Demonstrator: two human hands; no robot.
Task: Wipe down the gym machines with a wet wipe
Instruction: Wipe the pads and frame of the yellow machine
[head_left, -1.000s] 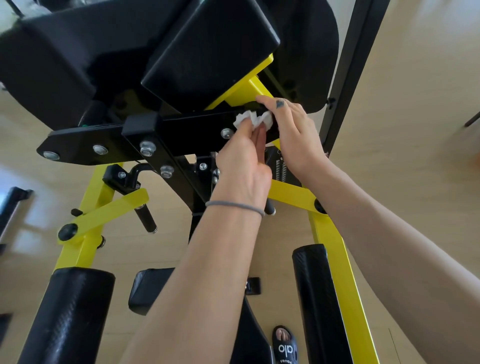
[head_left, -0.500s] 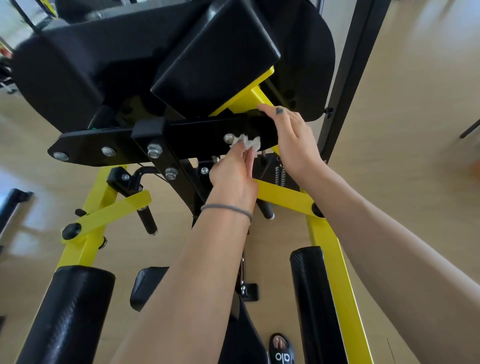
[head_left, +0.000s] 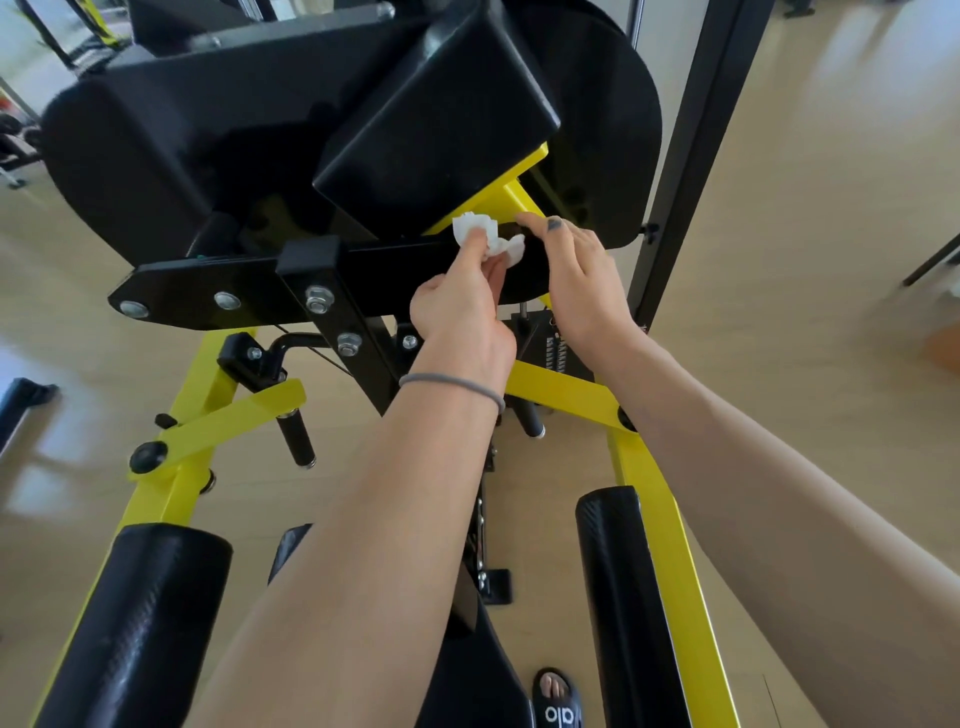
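Hands: left (head_left: 462, 312) pinches wipe (head_left: 485, 236) on bar (head_left: 395, 270); right (head_left: 582, 280) spread beside, steadying | step: wiping bar | next: sweep leftward toward bolts (head_left: 318, 299)

left hand (head_left: 462, 312) pinching wipe (head_left: 485, 236), black bar (head_left: 395, 273)

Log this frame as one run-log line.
step: wiping | left hand: pinches wet wipe on black crossbar | right hand: rests on crossbar end

We've slid the wet wipe (head_left: 485, 238) up from the plate's lower edge to its top edge, our left hand (head_left: 462, 317) climbing with it toward the black pad
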